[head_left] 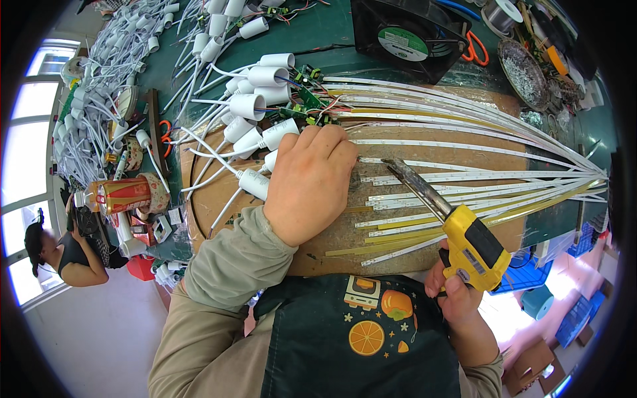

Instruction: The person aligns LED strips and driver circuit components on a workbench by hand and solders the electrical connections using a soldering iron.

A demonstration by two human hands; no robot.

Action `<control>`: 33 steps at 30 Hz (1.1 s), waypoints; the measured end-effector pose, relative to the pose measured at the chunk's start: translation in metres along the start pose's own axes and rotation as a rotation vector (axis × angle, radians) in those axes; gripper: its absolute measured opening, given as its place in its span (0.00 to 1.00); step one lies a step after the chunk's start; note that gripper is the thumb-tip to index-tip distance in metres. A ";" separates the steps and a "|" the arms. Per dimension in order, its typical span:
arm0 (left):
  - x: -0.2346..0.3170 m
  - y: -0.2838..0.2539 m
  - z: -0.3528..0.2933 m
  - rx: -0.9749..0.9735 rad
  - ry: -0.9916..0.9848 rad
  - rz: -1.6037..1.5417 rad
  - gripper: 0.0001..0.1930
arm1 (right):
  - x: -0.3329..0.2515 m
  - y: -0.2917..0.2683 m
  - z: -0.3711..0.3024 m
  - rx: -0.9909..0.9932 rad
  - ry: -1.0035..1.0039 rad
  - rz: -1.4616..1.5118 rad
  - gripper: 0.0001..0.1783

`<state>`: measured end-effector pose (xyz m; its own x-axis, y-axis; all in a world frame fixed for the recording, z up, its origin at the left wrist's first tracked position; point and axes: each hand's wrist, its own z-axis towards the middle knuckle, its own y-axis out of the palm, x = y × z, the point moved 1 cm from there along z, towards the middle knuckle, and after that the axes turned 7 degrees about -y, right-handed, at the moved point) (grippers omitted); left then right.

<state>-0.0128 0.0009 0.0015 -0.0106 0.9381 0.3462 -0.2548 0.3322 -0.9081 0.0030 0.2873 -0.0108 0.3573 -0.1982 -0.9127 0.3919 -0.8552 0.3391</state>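
Note:
My left hand (310,182) lies over the brown board (438,99) with its fingers curled together beside the white plastic sockets (247,107) and small green circuit boards (310,99). What its fingertips grip is hidden under them. My right hand (458,292) is wrapped round the handle of a yellow and black soldering gun (474,249). The gun's metal tip points up and left, just over a white LED strip (424,164). Several more LED strips (438,196) fan out from a bunch at the right, and the upper ones run to the wired circuit boards.
A black fan (408,36), orange-handled scissors (474,50), a solder spool (501,14) and a metal dish (524,73) stand at the back. White cabled sockets (109,73) pile up at the left near a bottle (119,196). Another person (73,255) sits beyond.

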 end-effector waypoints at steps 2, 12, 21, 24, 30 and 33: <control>0.000 0.000 0.000 0.002 0.000 0.000 0.05 | 0.001 -0.001 0.000 -0.034 -0.025 0.005 0.33; 0.003 -0.006 -0.004 0.013 0.017 -0.007 0.10 | 0.003 -0.003 -0.006 -0.043 -0.033 0.028 0.30; 0.015 -0.029 -0.007 -0.096 -0.006 0.163 0.14 | 0.002 -0.002 -0.009 -0.033 -0.017 -0.004 0.39; 0.013 -0.025 -0.011 -0.121 -0.002 0.191 0.14 | 0.004 -0.003 -0.010 -0.040 -0.019 -0.002 0.38; 0.014 -0.029 -0.013 -0.166 -0.005 0.059 0.14 | 0.006 -0.008 -0.013 -0.069 -0.004 -0.021 0.37; 0.016 -0.030 -0.013 -0.155 -0.008 0.036 0.15 | 0.009 -0.012 -0.015 -0.083 0.012 -0.043 0.37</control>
<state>0.0074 0.0068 0.0310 -0.0249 0.9491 0.3140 -0.1014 0.3101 -0.9453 0.0144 0.3029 -0.0199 0.3486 -0.1559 -0.9242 0.4762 -0.8199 0.3179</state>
